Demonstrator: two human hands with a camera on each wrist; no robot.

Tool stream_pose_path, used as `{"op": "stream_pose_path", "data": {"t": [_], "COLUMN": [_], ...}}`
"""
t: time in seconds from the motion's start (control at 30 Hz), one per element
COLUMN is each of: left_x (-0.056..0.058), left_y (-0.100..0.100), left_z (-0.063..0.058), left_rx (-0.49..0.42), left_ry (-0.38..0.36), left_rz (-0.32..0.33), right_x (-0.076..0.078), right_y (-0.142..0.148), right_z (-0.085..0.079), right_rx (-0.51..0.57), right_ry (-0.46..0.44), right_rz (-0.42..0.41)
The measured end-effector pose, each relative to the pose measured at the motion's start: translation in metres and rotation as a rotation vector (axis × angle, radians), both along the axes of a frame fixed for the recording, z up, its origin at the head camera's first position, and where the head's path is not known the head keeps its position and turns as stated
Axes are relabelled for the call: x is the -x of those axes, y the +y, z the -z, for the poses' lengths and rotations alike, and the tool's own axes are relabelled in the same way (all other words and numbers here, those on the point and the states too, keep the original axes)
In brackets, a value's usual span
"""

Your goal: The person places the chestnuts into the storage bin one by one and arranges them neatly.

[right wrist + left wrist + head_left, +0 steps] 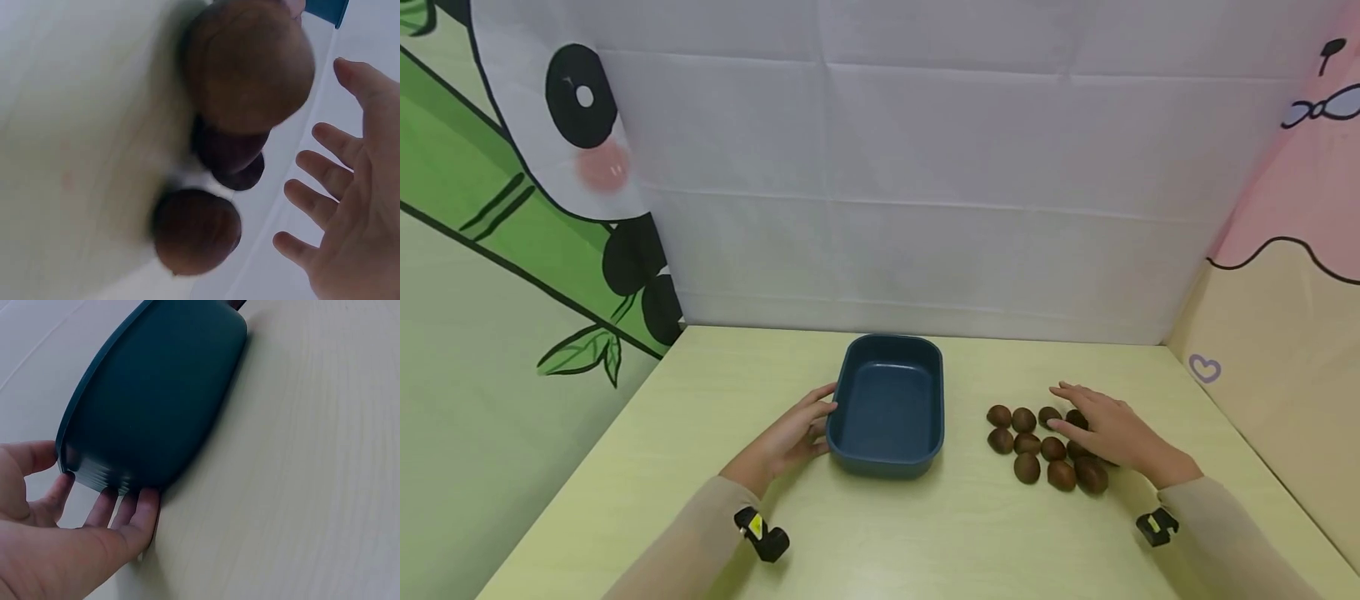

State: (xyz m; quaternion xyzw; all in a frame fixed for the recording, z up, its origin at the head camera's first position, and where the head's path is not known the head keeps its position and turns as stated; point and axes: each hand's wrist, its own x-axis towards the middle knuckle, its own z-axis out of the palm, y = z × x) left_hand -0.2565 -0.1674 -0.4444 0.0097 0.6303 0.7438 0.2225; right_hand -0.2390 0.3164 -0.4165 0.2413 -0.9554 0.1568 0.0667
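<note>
Bracing lightly against the dish, your left hand (790, 435) has its fingers relaxed and spread, with fingertips touching the outer wall of the deep, dark blue, rectangular dish with rounded corners and a smooth finish (887, 408). The left wrist view confirms contact along the wall, the uppermost digit meeting it at the rim. The dish sits upright on the pale yellow, wood-grained table (925, 542), left of centre and near its far edge; its bare inner base is visible.

Your right hand (1108, 429) is released, palm down, fingers extended and apart, above the right side of the group of round, glossy brown nuts resembling chestnuts (1027, 443). The right wrist view shows a gap between your fingertips and the nuts in sight there. The nuts lie on the table to the right of the dish, well clear of it, in loose rows, several just beside or touching one another. Your hand covers some, so an exact count cannot be given.

Both beige sleeves (1225, 533) carry a small black device (1157, 527) near the wrist. A creased white sheet (925, 167) stands behind the table.
</note>
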Motion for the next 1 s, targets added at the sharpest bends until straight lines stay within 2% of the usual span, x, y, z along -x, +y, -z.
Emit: {"op": "stream_pose_path", "data": {"t": [0.2,0.5,0.63,1.0], "left_x": [-0.002,-0.006,-0.007,-0.009], "left_y": [0.000,0.001,0.002,0.004], "left_z": [-0.002,-0.002,-0.001,-0.004], "left_rx": [-0.029,-0.049,-0.065,-0.062], "left_ry": [0.004,-0.002,0.002,0.005], "left_rz": [-0.008,-0.033,-0.028,-0.016], "right_x": [0.010,0.024,0.029,0.039], "right_y": [-0.020,-0.047,-0.053,-0.059], "right_z": [-0.002,0.004,0.006,0.006], "right_rx": [0.008,0.018,0.013,0.018], "right_ry": [-0.035,-0.125,-0.154,-0.197], "right_rz": [-0.058,-0.089,-0.079,-0.119]}}
